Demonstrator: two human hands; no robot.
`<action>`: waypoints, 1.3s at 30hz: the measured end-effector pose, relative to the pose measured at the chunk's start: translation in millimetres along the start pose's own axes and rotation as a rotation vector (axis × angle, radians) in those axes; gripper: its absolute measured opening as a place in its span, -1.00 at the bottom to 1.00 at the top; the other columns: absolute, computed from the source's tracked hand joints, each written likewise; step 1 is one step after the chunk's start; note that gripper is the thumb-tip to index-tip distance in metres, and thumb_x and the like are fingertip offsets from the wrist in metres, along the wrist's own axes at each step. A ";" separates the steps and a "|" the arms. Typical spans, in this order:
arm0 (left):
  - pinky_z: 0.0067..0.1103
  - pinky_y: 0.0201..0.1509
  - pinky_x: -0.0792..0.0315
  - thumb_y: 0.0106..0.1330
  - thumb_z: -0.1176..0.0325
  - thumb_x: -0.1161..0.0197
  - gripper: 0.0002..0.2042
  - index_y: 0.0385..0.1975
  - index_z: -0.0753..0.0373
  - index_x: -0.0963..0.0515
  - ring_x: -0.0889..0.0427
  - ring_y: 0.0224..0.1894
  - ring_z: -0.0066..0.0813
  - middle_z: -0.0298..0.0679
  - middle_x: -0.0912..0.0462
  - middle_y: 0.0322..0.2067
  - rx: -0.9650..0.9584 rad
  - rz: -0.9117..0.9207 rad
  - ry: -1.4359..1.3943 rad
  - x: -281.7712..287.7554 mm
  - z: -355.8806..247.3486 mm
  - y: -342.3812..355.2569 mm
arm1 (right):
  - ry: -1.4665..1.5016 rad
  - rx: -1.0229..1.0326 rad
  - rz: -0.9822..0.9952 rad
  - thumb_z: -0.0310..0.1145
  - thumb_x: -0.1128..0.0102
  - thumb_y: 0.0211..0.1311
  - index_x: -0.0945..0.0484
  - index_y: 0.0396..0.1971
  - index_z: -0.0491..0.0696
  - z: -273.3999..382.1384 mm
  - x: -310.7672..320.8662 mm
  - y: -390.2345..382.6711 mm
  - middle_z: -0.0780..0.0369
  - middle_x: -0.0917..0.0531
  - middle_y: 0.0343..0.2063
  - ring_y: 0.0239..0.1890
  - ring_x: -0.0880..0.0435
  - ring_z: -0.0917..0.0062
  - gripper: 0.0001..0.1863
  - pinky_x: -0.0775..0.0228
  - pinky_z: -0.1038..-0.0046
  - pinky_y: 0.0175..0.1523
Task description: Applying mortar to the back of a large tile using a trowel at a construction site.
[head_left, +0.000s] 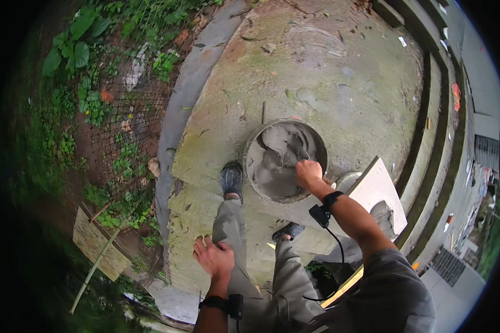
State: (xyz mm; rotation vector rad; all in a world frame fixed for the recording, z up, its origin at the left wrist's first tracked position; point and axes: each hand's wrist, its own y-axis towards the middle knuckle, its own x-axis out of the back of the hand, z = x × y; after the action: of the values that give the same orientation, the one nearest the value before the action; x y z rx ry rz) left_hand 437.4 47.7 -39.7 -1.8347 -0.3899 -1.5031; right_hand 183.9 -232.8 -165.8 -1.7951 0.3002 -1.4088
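My right hand [308,173] is closed on a trowel [303,154] whose blade is sunk in wet grey mortar [275,172] inside a round bucket [251,141]; how much of the blade is buried I cannot tell. My left hand [214,254] hangs over my left leg, fingers loosely bent and apart, holding nothing. Just right of the bucket, a pale square board [372,188] carries a smear of mortar [382,215] and leans beside a smaller round container [347,181], partly hidden by the board and my arm.
I stand on a mossy concrete surface [322,66], bucket ahead of my feet. At left runs a grey edge strip [180,116] beside plants and wire mesh [114,133], with a plywood piece [100,244] and bamboo pole [94,272]. Long concrete ledges [428,127] curve along the right.
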 end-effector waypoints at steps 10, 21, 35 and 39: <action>-0.18 0.19 -0.32 0.06 0.37 -0.26 -0.61 -0.09 0.39 -0.55 -0.45 0.10 0.01 -0.01 -0.49 -0.01 0.012 0.085 -0.020 29.9 -4.2 92.9 | 0.799 -0.368 0.234 -0.18 -0.29 0.06 -0.64 -0.26 -0.33 37.2 -44.7 29.5 -0.15 -0.72 -0.26 -0.11 -0.73 0.00 -0.55 -0.58 0.12 0.02; -0.20 0.18 -0.31 0.06 0.36 -0.26 -0.62 -0.11 0.39 -0.57 -0.46 0.09 -0.01 -0.05 -0.51 -0.03 -0.128 0.030 0.067 25.3 -28.4 75.1 | 1.284 -0.426 0.187 -0.23 -0.27 0.16 -0.58 -0.47 -0.38 61.5 -18.2 6.9 0.07 -0.62 -0.69 -0.65 -0.67 0.35 -0.59 -0.52 0.28 -0.44; -0.19 0.16 -0.31 0.06 0.34 -0.26 -0.66 -0.17 0.38 -0.59 -0.46 0.08 -0.02 -0.04 -0.52 -0.01 -0.199 -0.025 0.122 -8.6 -30.0 -28.7 | 1.312 -0.085 -0.104 -0.17 -0.28 0.11 -0.64 -0.31 -0.30 6.9 -37.0 -95.1 -0.10 -0.65 -0.51 -0.38 -0.70 0.10 -0.59 -0.47 0.16 -0.18; -0.18 0.11 -0.33 0.05 0.34 -0.27 -0.67 -0.20 0.39 -0.59 -0.48 0.05 -0.01 -0.02 -0.51 -0.05 -0.211 -0.031 0.159 -15.8 -50.1 -50.1 | 1.377 0.011 -0.224 -0.14 -0.31 0.12 -0.62 -0.37 -0.27 -29.1 -37.6 -142.7 -0.05 -0.60 -0.58 -0.49 -0.62 0.16 -0.59 -0.44 0.17 -0.27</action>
State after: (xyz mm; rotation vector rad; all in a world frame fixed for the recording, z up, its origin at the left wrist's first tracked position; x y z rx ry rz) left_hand 365.1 51.2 -34.6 -1.8584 -0.1900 -1.7537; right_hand 104.0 -131.0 -89.0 -0.5684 0.7721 -2.6022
